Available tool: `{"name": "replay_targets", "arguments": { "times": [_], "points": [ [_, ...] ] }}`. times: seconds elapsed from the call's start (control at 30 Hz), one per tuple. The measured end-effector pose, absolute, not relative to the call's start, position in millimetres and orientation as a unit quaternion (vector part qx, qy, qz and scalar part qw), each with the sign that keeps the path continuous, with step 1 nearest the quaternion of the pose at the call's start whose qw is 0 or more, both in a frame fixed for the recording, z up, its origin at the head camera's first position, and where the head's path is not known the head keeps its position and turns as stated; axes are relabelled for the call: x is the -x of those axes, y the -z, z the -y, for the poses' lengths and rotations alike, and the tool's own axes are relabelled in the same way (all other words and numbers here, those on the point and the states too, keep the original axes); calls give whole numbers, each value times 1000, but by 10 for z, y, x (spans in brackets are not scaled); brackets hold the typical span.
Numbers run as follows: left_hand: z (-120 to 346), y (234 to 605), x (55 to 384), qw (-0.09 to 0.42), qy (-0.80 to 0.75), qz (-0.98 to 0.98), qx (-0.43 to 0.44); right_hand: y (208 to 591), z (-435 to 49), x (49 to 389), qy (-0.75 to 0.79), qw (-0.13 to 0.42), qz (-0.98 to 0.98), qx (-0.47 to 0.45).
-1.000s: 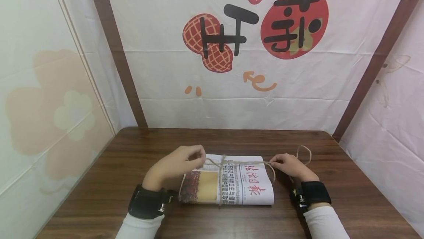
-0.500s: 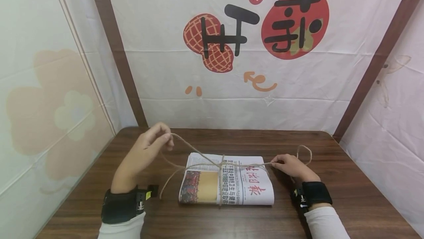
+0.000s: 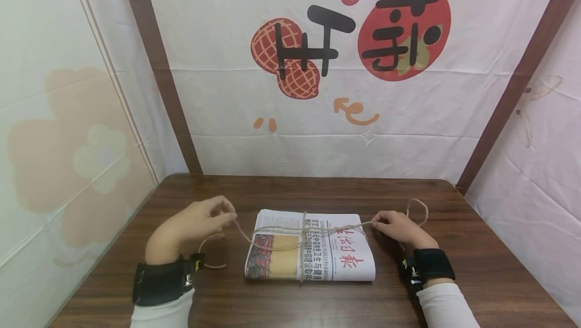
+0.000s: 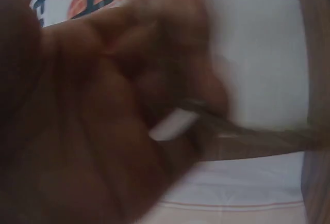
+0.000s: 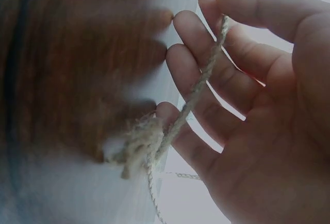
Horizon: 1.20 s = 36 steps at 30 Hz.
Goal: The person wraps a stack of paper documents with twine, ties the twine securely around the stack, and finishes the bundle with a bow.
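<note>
A folded newspaper bundle point(image 3: 317, 255) lies on the table, with a colour picture at its left and red characters at its right. Jute twine point(image 3: 281, 228) runs across it and also over it from back to front. Left of the bundle, my left hand point(image 3: 192, 222) pinches one length of twine, which sags onto the paper; the left wrist view is blurred. Beside the bundle's right edge, my right hand point(image 3: 401, 228) pinches another length between thumb and index finger. In the right wrist view this twine point(image 5: 198, 87) crosses the other fingers, with a frayed end below.
The brown wooden table point(image 3: 254, 308) extends around the bundle. A loose twine loop point(image 3: 422, 212) sticks up behind the right hand, and a loose tail point(image 3: 215, 266) lies near the left wrist. A printed cloth point(image 3: 272, 151) hangs behind the table.
From over the bundle's far left corner, my left hand moved left and up with the twine, then came down. Its twine now hangs slacker over the picture. My right hand stayed nearly still.
</note>
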<state>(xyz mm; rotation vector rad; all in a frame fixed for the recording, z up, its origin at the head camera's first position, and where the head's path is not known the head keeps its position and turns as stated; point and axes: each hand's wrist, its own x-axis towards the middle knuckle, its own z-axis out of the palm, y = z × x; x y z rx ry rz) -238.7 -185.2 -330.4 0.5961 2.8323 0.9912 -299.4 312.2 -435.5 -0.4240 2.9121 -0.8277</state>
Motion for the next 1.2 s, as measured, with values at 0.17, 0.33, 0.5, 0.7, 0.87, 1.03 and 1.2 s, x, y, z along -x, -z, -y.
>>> {"name": "replay_targets", "arguments": {
  "times": [0.17,0.33,0.5,0.7,0.87,1.03,1.2],
  "points": [
    [1740,3400,2448,68,-269,-944,-177,4336,-3090,2976,285,49,-948,132],
    [1493,3468,2500,59,-267,-932,-240,4337,-3071,2989,291,41,-946,139],
    [1124,3583,2531,91,-291,-902,-306,4343,-3012,2997,292,27,-944,150],
    [746,3810,2539,117,-287,-890,-335,4319,-2912,2992,303,45,-938,166],
    [606,3960,2551,124,-292,-891,-324,4303,-2889,2988,300,60,-937,168],
    [561,4036,2561,130,-274,-903,-303,4291,-2894,2994,297,67,-937,173],
    [547,4037,2559,110,-235,-912,-318,4283,-2899,3007,305,68,-933,176]
  ]
}}
